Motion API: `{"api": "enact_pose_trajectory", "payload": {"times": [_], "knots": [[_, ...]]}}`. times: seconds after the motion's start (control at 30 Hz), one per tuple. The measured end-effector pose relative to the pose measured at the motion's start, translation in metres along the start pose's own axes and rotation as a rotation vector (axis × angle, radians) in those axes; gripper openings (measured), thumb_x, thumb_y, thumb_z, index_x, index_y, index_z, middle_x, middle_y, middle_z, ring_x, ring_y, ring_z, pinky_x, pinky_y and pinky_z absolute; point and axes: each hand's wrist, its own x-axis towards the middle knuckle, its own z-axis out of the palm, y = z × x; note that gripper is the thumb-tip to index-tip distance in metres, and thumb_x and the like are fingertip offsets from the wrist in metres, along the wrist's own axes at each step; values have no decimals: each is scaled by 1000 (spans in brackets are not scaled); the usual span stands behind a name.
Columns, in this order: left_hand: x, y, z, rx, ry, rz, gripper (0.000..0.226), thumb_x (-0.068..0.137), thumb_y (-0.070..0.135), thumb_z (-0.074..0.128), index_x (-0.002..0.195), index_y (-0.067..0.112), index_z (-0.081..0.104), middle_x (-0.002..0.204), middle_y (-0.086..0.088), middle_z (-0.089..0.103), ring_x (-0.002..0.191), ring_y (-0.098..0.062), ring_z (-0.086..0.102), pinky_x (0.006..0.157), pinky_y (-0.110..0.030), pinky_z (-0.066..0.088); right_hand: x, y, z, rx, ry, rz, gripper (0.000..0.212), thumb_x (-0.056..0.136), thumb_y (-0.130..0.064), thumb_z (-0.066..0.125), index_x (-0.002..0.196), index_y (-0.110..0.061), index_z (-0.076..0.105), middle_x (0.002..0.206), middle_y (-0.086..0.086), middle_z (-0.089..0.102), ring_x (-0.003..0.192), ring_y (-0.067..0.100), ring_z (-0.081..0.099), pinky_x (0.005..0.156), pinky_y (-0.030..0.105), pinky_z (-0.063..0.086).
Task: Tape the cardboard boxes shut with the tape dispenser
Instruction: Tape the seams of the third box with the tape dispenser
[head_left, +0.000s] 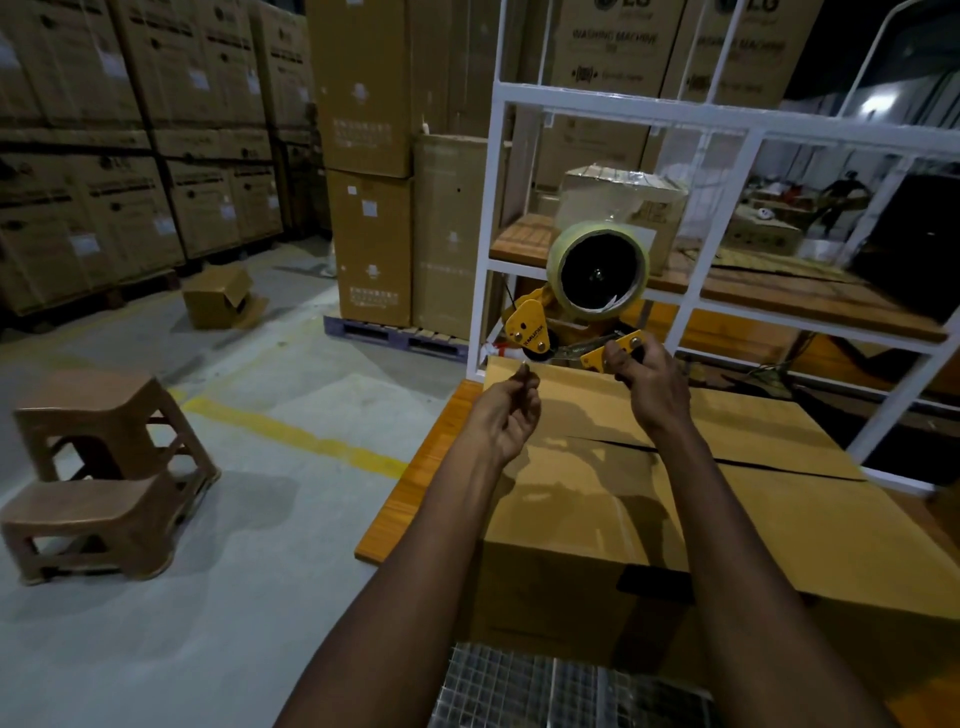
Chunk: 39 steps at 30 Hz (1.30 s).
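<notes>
While the right hand (649, 384) grips the yellow tape dispenser (527, 325) by its handle, the left hand (506, 415) is just beside it, thumb and forefinger nearly pinched; cannot tell if they hold tape. Dispenser above the far edge of the cardboard box (597, 519) on the worktop (415, 493). Long axis left-right, roller end left, tape roll (561, 249) uppermost.

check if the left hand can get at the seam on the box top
Probably yes: the left hand hovers over the box, close to the seam, and nothing lies between them.
</notes>
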Motion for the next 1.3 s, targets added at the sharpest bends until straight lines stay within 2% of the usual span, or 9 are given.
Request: {"api": "enact_pose_trajectory", "payload": {"times": [0.13, 0.23, 0.33, 0.47, 0.57, 0.7, 0.83, 1.1, 1.3], "knots": [[5, 6, -10, 111, 68, 115, 20, 101, 6, 51, 83, 4, 60, 50, -1, 62, 33, -4, 48, 38, -15, 45, -16, -15, -4, -98, 74, -61, 66, 69, -90, 39, 92, -31, 58, 96, 4, 67, 92, 30, 61, 84, 54, 46], [8, 10, -26, 233, 155, 197, 16, 96, 6, 59, 82, -1, 63, 53, -3, 61, 35, -7, 45, 38, -17, 42, -27, -17, -5, -131, 109, -87, 57, 72, -81, 40, 85, -28, 57, 86, 4, 65, 85, 30, 59, 82, 50, 44], [11, 18, -56, 327, 246, 245, 15, 95, 8, 62, 83, 1, 68, 50, 1, 58, 37, -7, 47, 39, -17, 43, -23, -11, -15, -76, 135, -83, 51, 72, -85, 40, 80, -36, 52, 88, 4, 65, 85, 30, 61, 81, 53, 46], [12, 36, -75, 537, 204, 295, 14, 96, 9, 56, 86, 3, 65, 59, -3, 54, 44, -11, 43, 40, -20, 39, -14, -5, -21, -136, 74, -97, 46, 74, -81, 44, 89, -39, 54, 93, 1, 67, 89, 29, 60, 84, 54, 45], [18, 42, -86, 633, 215, 325, 14, 95, 6, 57, 83, 2, 63, 63, -8, 53, 46, -15, 42, 43, -25, 38, -17, 6, -12, -182, 6, -61, 73, 69, -85, 41, 115, -29, 58, 111, 7, 64, 103, 32, 56, 90, 57, 41], [31, 41, -101, 699, 259, 347, 18, 94, 7, 58, 77, 3, 65, 61, -9, 54, 47, -18, 46, 44, -27, 41, -21, 17, 0, -252, -74, -20, 73, 67, -83, 41, 110, -24, 55, 110, 8, 62, 104, 33, 54, 90, 55, 39], [43, 37, -111, 710, 265, 362, 24, 95, 5, 57, 72, 3, 63, 58, -8, 52, 43, -16, 43, 42, -25, 39, -21, 22, 11, -313, -83, 9, 84, 70, -78, 40, 127, -17, 53, 122, 14, 59, 113, 35, 51, 93, 50, 35], [61, 40, -119, 784, 259, 435, 20, 95, 9, 61, 78, 1, 68, 62, -8, 60, 48, -17, 49, 46, -27, 47, -21, 23, 20, -311, -6, -19, 68, 74, -59, 52, 122, -12, 58, 121, 14, 61, 114, 36, 52, 95, 52, 36], [75, 30, -127, 782, 252, 407, 20, 94, 13, 64, 79, 2, 69, 62, -7, 62, 44, -14, 49, 44, -24, 44, -22, 27, 19, -306, -1, -55, 69, 71, -70, 47, 115, -20, 60, 102, 0, 60, 103, 30, 55, 90, 56, 40]]}}
